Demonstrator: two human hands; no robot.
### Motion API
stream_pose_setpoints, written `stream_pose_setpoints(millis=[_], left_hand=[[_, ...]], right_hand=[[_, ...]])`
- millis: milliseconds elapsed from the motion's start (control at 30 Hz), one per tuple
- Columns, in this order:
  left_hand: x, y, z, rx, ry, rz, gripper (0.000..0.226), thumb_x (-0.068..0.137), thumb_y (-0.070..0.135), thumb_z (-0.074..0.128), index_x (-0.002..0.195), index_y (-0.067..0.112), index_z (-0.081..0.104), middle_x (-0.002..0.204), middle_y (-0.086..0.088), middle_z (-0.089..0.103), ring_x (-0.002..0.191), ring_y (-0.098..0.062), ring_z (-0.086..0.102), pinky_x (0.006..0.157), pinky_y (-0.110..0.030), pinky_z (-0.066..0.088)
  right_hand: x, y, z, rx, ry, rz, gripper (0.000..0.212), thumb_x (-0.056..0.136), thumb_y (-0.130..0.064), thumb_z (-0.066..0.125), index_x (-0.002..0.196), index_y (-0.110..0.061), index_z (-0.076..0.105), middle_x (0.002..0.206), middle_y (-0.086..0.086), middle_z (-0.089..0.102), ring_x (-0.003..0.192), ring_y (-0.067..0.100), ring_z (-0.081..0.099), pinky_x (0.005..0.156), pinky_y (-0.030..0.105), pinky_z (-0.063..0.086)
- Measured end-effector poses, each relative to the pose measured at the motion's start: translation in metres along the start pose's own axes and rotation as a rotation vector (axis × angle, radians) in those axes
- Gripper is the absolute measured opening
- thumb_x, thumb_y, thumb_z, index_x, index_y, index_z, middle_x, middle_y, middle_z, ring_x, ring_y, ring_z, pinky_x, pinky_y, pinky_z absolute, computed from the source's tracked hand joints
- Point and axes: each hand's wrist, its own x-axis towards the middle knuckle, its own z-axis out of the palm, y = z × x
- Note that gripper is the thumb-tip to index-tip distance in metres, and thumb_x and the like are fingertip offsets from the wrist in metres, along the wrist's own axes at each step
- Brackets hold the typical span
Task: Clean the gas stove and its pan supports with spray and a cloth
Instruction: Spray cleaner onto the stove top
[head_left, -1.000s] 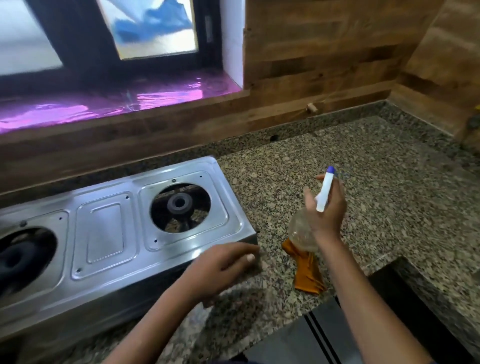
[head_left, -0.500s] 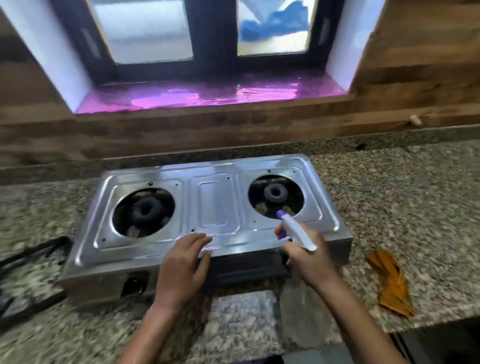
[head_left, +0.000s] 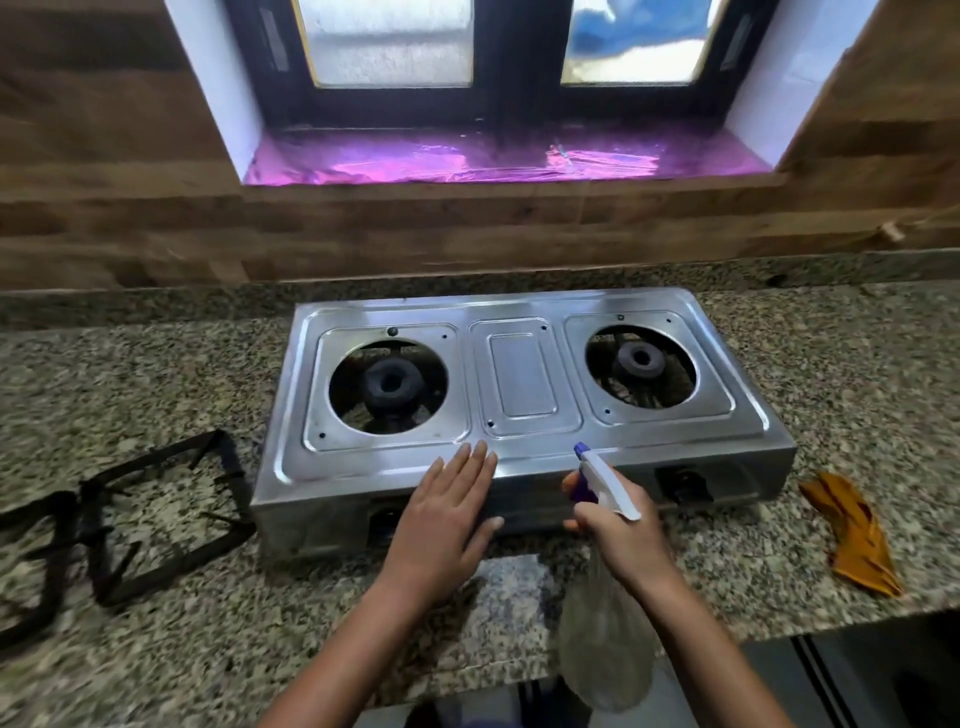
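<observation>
A steel two-burner gas stove stands on the granite counter, its pan supports taken off. Two black pan supports lie on the counter to its left. My left hand rests flat on the stove's front edge, fingers straight. My right hand grips a clear spray bottle with a white and purple nozzle pointing at the stove top. An orange cloth lies crumpled on the counter to the right of the stove.
A wood-panelled wall runs behind the counter, below a window with a purple-lined sill. The counter's front edge is just under my forearms, with dark floor below at the right.
My view has swung left, bringing the whole stove and the pan supports into sight. My right hand brought the spray bottle from beside the cloth to the stove's front. My left hand slid to the middle.
</observation>
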Motion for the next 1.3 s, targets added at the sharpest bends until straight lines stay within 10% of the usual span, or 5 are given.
stream_pose_setpoints(millis=[167,300,500,900,1300], left_hand=[[-0.003,-0.009,0.0,0.039,-0.031,0.068,0.068,0.095,0.046,0.043,0.152,0.013,0.027,0.159,-0.003,0.022,0.148,-0.019,0.018,0.118,-0.037,0.012],[-0.008,-0.017,-0.006,0.036,-0.038,0.094,0.068,0.097,0.047,0.039,0.153,0.014,0.022,0.16,-0.003,0.017,0.149,-0.018,0.012,0.118,-0.037,0.01],[-0.048,-0.057,-0.024,0.049,0.066,-0.147,0.07,0.097,0.051,0.034,0.154,0.015,0.018,0.162,-0.001,0.011,0.15,-0.015,0.002,0.12,-0.036,0.004],[-0.096,-0.105,-0.049,0.033,0.149,-0.505,0.076,0.097,0.058,0.02,0.155,0.013,0.001,0.163,-0.003,-0.006,0.15,-0.015,-0.009,0.12,-0.034,-0.004],[-0.07,-0.121,-0.058,0.101,0.106,-0.54,0.086,0.092,0.064,-0.005,0.152,0.01,0.024,0.16,-0.005,0.019,0.149,-0.017,0.008,0.118,-0.036,-0.004]], right_hand=[[-0.015,-0.006,0.02,-0.003,0.011,-0.041,0.005,0.058,-0.01,0.054,0.06,-0.009,0.049,0.056,0.003,0.045,0.054,0.018,0.041,0.054,0.037,0.034],[-0.03,-0.018,0.039,0.145,-0.128,0.059,0.028,0.057,-0.004,0.053,0.083,-0.004,0.064,0.073,0.005,0.056,0.068,0.015,0.054,0.062,0.037,0.051],[-0.031,-0.03,0.068,-0.067,-0.235,-0.086,0.012,0.05,-0.008,0.05,0.06,-0.005,0.045,0.055,-0.002,0.041,0.054,0.015,0.037,0.052,0.035,0.029],[-0.027,-0.066,0.14,-0.125,-0.545,-0.097,0.016,0.053,-0.003,0.054,0.066,-0.013,0.051,0.066,0.0,0.05,0.061,0.014,0.045,0.054,0.03,0.041],[-0.006,-0.104,0.143,0.035,-0.241,-0.153,0.019,0.052,-0.007,0.049,0.07,-0.004,0.054,0.061,0.01,0.045,0.055,0.019,0.044,0.046,0.03,0.039]])
